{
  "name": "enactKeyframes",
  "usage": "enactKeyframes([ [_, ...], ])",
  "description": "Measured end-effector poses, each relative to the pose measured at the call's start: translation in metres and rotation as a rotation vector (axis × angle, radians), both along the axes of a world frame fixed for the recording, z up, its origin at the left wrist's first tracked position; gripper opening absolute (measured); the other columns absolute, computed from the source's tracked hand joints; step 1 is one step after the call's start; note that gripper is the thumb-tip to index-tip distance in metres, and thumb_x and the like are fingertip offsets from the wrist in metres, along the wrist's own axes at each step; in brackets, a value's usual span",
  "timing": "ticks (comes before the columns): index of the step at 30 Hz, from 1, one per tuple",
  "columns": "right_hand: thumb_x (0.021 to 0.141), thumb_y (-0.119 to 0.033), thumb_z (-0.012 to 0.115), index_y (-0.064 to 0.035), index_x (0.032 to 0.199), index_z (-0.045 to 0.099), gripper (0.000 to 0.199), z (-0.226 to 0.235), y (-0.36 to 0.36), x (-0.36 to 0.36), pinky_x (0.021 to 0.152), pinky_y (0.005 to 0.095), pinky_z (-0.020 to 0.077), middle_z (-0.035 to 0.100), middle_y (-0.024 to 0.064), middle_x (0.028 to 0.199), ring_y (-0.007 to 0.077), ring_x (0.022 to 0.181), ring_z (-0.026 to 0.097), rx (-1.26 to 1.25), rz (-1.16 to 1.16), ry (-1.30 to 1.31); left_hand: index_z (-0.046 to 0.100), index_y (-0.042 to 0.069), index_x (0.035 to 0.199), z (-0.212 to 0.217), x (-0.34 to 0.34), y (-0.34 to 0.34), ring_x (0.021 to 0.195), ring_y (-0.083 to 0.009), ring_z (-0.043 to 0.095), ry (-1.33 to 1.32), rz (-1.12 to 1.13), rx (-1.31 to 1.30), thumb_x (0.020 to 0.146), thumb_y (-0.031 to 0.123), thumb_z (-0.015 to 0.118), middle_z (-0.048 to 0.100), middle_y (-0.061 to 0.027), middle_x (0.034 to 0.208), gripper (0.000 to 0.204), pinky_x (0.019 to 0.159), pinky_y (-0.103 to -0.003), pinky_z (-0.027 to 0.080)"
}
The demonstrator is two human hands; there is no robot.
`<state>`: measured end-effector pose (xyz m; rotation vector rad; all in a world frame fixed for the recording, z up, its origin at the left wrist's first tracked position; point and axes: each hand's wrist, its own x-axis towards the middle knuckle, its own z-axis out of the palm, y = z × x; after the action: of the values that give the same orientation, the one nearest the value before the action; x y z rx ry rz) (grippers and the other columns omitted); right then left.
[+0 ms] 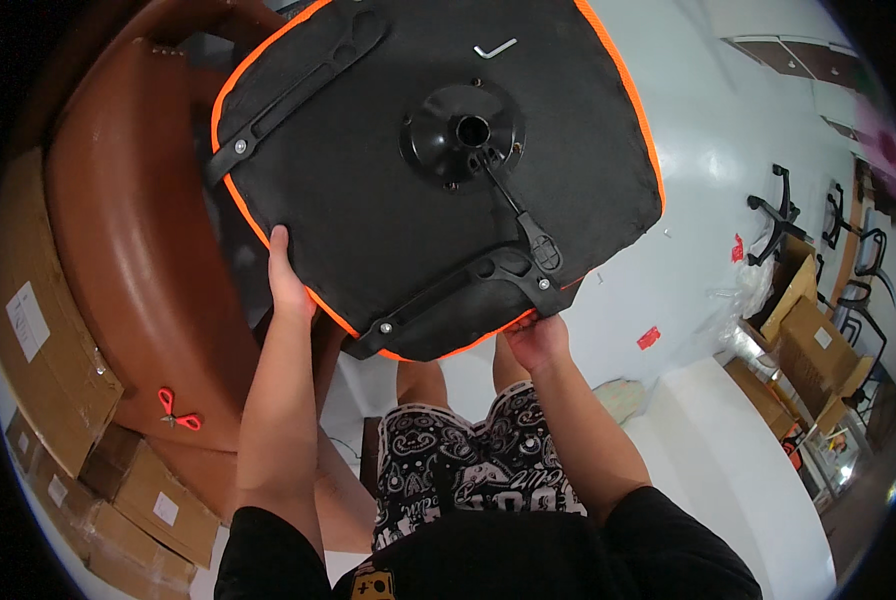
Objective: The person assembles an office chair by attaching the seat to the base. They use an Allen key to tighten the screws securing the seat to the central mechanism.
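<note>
The left hand (290, 288) is grasping the chair seat (338, 240) by its left edge: the thumb is pointing forward along the rim, and the other fingers are hiding behind the seat. The right hand (536, 342) is gripping the near edge of the seat, its fingers bending under it. Both forearms are reaching forward to the seat, which is showing its underside before the person. On the seat, a hex key (498, 51) is lying beyond the round plate (430, 140). Left of the seat, red scissors (173, 412) are resting on a brown sofa (138, 230).
</note>
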<state>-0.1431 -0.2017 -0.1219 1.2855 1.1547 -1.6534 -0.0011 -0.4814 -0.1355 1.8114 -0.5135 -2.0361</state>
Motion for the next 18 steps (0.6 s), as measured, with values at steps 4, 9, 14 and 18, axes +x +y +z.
enactKeyframes([
  [4,0.094,-0.019,0.041,-0.0112,0.086,0.057,0.019,0.004,-0.008,-0.025,0.064,0.0279,0.0425,0.054,-0.0008,0.073,0.0118,0.064,0.049,0.072,0.026,0.069,0.035,0.0,0.136,-0.012,0.008,0.02,0.124,-0.0293,0.042,-0.008,0.078,-0.007,0.09,0.045,0.051,0.042,-0.0139,0.138,0.067,0.105,-0.04,0.033],
  [9,0.092,-0.016,0.039,-0.0059,0.098,0.059,0.023,-0.026,0.033,-0.054,0.073,0.0364,0.0475,0.06,0.0054,0.083,0.0193,0.076,0.056,0.006,0.038,0.129,0.031,0.001,0.139,0.008,-0.014,0.045,0.126,-0.0289,0.04,-0.025,0.119,-0.001,0.091,0.045,0.048,0.038,-0.0125,0.141,0.067,0.105,-0.041,0.032],
  [14,0.086,-0.012,0.045,-0.0053,0.083,0.056,0.013,-0.003,0.019,-0.105,0.056,0.0333,0.0413,0.052,0.0026,0.068,0.0149,0.061,0.049,0.118,0.083,0.182,0.029,0.005,0.141,-0.025,-0.004,0.085,0.128,-0.0324,0.036,0.058,0.065,-0.105,0.087,0.059,0.044,0.035,-0.014,0.143,0.078,0.106,-0.044,0.028],
  [18,0.088,-0.012,0.04,-0.0059,0.08,0.056,0.019,-0.004,0.034,-0.152,0.047,0.0294,0.0363,0.05,0.0015,0.062,0.0143,0.05,0.042,0.175,0.208,0.22,0.031,0.007,0.14,-0.002,-0.047,0.123,0.128,-0.0313,0.036,-0.042,0.122,-0.095,0.087,0.062,0.04,0.037,-0.0124,0.142,0.077,0.106,-0.043,0.027],
])
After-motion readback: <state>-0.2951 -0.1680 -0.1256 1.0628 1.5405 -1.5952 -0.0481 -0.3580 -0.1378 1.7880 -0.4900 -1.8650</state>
